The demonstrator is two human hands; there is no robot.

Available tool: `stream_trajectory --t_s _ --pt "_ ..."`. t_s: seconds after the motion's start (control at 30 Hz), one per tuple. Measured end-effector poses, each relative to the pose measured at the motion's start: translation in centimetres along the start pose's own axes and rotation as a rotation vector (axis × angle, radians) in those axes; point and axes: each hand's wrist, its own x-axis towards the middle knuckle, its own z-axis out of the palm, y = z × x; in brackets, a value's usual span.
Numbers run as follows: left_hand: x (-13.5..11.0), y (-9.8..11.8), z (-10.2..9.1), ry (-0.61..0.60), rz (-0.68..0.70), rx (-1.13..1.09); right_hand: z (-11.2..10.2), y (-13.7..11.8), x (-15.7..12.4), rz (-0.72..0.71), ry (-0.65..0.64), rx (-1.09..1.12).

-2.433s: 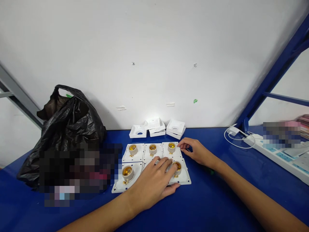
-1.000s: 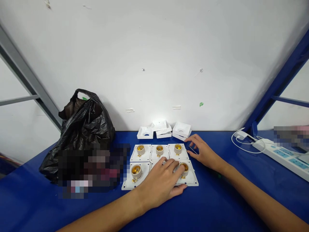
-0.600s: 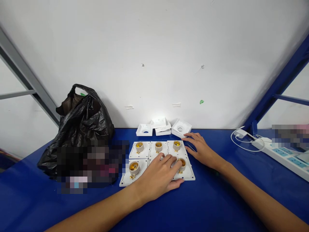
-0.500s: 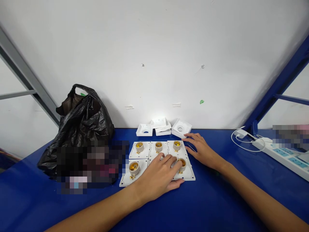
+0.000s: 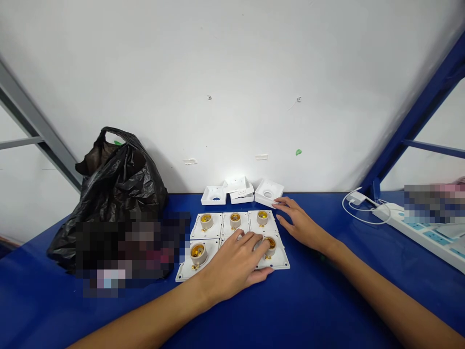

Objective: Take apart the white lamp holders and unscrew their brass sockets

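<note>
Two rows of white square lamp-holder plates (image 5: 211,225) lie side by side, their round sockets lined with brass-coloured metal. Across the front row rests my left hand (image 5: 241,259), fingers spread and bent over the middle plate, mostly hiding it. One fingertip is at the rim of the front right socket (image 5: 269,245), and the thumb lies by the plates' front edge. My right hand (image 5: 296,220) is at the right of the back row, fingers apart. Its foremost fingertips are at the near corner of a white square cover (image 5: 268,191) with a round hole; a firm grip does not show.
More white covers (image 5: 238,186) lie loosely heaped by the wall. A black plastic bag (image 5: 123,179) stands at the left, with blurred things before it. At the right lie a white power strip (image 5: 417,228) and a cable (image 5: 348,208) on the blue table (image 5: 308,300).
The whole view has shifted slightly, so things appear a little further left. My right fingertips stay near the cover, and my left hand stays over the front plates.
</note>
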Motion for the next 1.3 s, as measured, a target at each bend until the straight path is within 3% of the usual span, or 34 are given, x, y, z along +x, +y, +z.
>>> stream_trajectory --t_s 0.13,0.27,0.5,0.63,0.8,0.97,1.1,1.3 --pt "-0.1 -0.1 0.1 -0.011 -0.006 -0.011 -0.9 -0.3 0.1 0.001 -0.010 -0.017" --pt "-0.3 -0.1 0.3 0.004 -0.012 -0.017 -3.4 -1.0 0.0 0.071 -0.026 -0.073" --pt "-0.2 0.2 0.1 -0.015 0.001 -0.014 -7.0 -1.4 -1.8 0.213 -0.421 -0.048" --pt "-0.2 0.4 -0.2 -0.009 -0.038 -0.077 -8.9 -1.2 -2.0 0.247 -0.513 0.060" --pt "-0.1 0.4 -0.3 -0.008 -0.046 -0.079 -9.6 -1.7 -1.2 0.238 -0.375 0.250" --pt "-0.1 0.5 -0.4 -0.022 -0.036 -0.049 -7.2 -2.6 -0.3 0.171 -0.105 0.462" --pt "-0.1 0.6 -0.4 -0.033 -0.038 -0.041 -5.7 -3.2 0.1 0.197 0.053 0.586" --pt "0.0 0.6 -0.5 -0.057 -0.048 -0.057 -5.0 -4.2 -0.2 0.223 0.108 0.658"
